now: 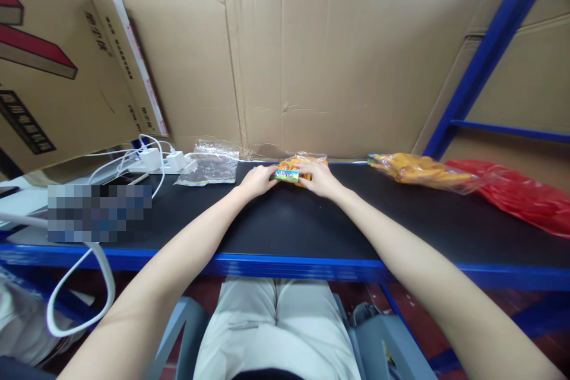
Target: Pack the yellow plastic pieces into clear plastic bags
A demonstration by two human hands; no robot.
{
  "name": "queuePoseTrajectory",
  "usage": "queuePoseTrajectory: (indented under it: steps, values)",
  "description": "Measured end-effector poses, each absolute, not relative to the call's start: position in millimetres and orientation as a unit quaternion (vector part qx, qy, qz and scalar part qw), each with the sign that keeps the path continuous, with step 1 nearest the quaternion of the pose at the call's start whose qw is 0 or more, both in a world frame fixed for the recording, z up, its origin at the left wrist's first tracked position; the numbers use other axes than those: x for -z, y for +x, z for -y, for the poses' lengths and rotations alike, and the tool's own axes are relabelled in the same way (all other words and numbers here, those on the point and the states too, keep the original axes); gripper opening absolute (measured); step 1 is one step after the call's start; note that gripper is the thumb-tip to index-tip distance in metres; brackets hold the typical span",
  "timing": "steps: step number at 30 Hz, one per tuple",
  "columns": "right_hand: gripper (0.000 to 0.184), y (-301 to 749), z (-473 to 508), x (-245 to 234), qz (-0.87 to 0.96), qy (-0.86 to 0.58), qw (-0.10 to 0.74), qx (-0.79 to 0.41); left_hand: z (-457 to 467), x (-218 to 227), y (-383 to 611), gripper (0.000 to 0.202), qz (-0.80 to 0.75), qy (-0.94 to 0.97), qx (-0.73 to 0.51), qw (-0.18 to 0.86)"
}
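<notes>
A clear plastic bag of orange-yellow pieces (289,164) lies at the back of the black shelf top, near the cardboard wall. Its colourful header card (286,176) faces me. My left hand (257,182) pinches the card's left end. With curled fingers, my right hand (321,179) grips the bag at the card's right end. What the pieces inside are is too small to make out. To the left of my left hand lies a flat, clear plastic bag (209,165) with a printed strip.
Another bag of orange-yellow pieces (414,170) and a red plastic bag (521,190) lie at the right. A power strip (189,166) with white chargers and cables stands at the left. Cardboard (338,71) walls the back; a blue beam (294,266) edges the front.
</notes>
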State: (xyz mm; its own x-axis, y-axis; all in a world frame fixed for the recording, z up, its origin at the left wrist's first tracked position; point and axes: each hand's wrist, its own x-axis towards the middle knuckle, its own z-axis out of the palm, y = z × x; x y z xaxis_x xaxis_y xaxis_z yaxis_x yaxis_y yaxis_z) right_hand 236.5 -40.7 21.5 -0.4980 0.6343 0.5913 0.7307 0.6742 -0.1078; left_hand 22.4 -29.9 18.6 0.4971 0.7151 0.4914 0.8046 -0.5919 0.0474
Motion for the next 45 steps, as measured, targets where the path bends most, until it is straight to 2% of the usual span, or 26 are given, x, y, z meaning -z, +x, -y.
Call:
queuePoseTrajectory:
  steps: [6, 12, 16, 19, 27, 30, 36, 41, 45]
  values:
    - [0.03, 236.3, 53.9, -32.1, 0.864, -0.381, 0.296, 0.141, 29.3, -20.9, 21.7, 0.025, 0.418, -0.868, 0.246, 0.103]
    - [0.024, 232.1, 53.9, -30.2, 0.878, -0.328, 0.326, 0.12, 29.8, -24.9, 19.0, 0.03, 0.421, -0.86, 0.262, 0.118]
    - [0.03, 233.4, 52.4, -27.1, 0.87, -0.33, 0.355, 0.093, 25.4, -24.1, 10.3, 0.038, 0.438, -0.865, 0.21, 0.127]
    - [0.028, 233.5, 49.2, -24.8, 0.872, -0.323, 0.359, 0.081, 20.1, -21.6, 0.1, 0.043, 0.491, -0.844, 0.16, 0.144]
    - [0.021, 231.0, 47.1, -23.1, 0.863, -0.312, 0.39, 0.075, 20.5, -24.6, -9.1, 0.025, 0.585, -0.794, 0.103, 0.13]
    - [0.023, 230.5, 49.8, -25.6, 0.855, -0.317, 0.403, 0.079, 20.9, -27.0, -7.3, 0.024, 0.588, -0.781, 0.173, 0.119]
    - [0.031, 227.9, 48.3, -25.4, 0.845, -0.333, 0.407, 0.1, 21.6, -34.0, 0.4, 0.032, 0.516, -0.723, 0.455, 0.064]
    - [0.03, 230.4, 44.1, -25.5, 0.836, -0.38, 0.39, 0.072, 24.8, -34.5, 8.0, 0.031, 0.446, -0.745, 0.495, 0.015]
    - [0.033, 234.7, 47.6, -32.4, 0.793, -0.404, 0.454, 0.042, 20.8, -29.9, 10.7, 0.024, 0.418, -0.752, 0.506, -0.061]
